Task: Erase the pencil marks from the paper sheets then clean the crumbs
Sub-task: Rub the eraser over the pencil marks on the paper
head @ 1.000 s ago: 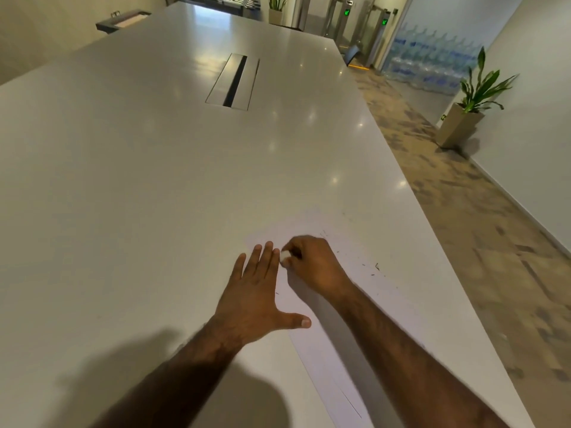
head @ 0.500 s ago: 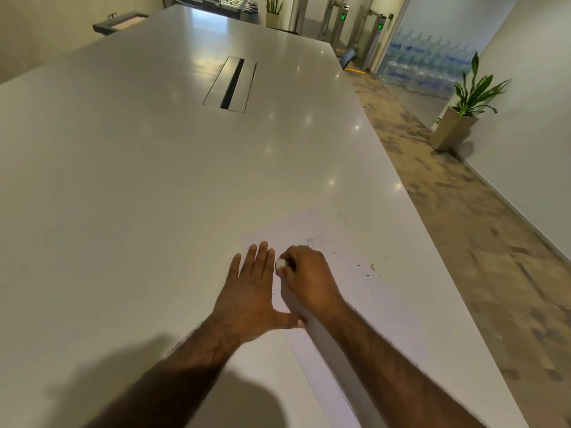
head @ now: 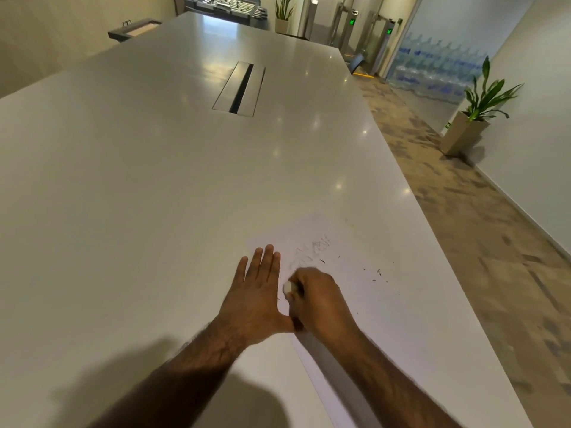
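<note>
A white paper sheet (head: 401,304) lies on the table's near right part. Faint pencil marks (head: 312,247) show on it beyond my hands. My left hand (head: 256,295) lies flat with straight fingers on the sheet's left edge. My right hand (head: 318,299) grips a small white eraser (head: 288,288) pressed to the paper, right beside my left hand. Dark eraser crumbs (head: 378,272) are scattered on the sheet to the right of my right hand.
The long pale table (head: 154,180) has a cable slot (head: 241,88) in its middle. Its right edge runs close to the paper, with floor beyond. A potted plant (head: 472,118) stands by the right wall; water bottles (head: 438,66) are stacked further back.
My right hand with the eraser has slid back toward me along the sheet, uncovering more pencil marks. My left hand has stayed flat on the paper's edge.
</note>
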`<state>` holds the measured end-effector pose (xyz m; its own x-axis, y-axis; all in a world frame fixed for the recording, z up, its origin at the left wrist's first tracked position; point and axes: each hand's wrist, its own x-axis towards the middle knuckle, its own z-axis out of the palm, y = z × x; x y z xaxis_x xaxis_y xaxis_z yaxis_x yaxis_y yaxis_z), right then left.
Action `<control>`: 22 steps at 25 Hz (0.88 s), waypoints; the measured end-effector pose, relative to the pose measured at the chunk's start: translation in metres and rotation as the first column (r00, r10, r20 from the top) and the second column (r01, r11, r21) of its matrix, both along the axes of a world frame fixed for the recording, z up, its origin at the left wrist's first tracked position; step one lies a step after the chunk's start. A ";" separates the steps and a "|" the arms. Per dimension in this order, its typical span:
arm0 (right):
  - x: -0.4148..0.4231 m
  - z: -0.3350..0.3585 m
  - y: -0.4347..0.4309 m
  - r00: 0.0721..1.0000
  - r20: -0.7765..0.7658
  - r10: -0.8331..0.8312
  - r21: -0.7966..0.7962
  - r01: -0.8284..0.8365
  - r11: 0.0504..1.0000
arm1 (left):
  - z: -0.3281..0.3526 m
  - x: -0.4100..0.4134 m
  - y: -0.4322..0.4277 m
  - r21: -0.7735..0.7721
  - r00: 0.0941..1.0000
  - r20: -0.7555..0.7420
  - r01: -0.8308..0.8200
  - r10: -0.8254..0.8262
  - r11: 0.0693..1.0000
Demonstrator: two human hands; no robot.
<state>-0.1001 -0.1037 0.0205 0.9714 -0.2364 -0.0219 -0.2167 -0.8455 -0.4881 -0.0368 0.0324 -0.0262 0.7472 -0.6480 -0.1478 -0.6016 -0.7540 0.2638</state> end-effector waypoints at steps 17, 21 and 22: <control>0.013 -0.008 -0.001 0.978 0.200 0.066 -0.138 -0.039 0.990 | 0.001 0.000 0.001 0.030 1.000 0.000 0.012 -0.012 0.999; 0.036 0.006 0.006 0.973 0.231 -0.013 -0.112 0.039 0.993 | 0.001 -0.001 0.001 0.020 1.000 0.004 -0.005 0.005 1.000; 0.029 0.003 0.003 0.978 0.210 -0.014 -0.105 0.037 0.994 | 0.001 -0.001 0.001 0.026 1.000 -0.001 -0.004 0.004 1.000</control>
<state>-0.0711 -0.1004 0.0235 0.9455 -0.2508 0.2075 -0.1417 -0.8910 -0.4313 -0.0374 0.0331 -0.0254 0.7496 -0.6409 -0.1652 -0.5983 -0.7630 0.2447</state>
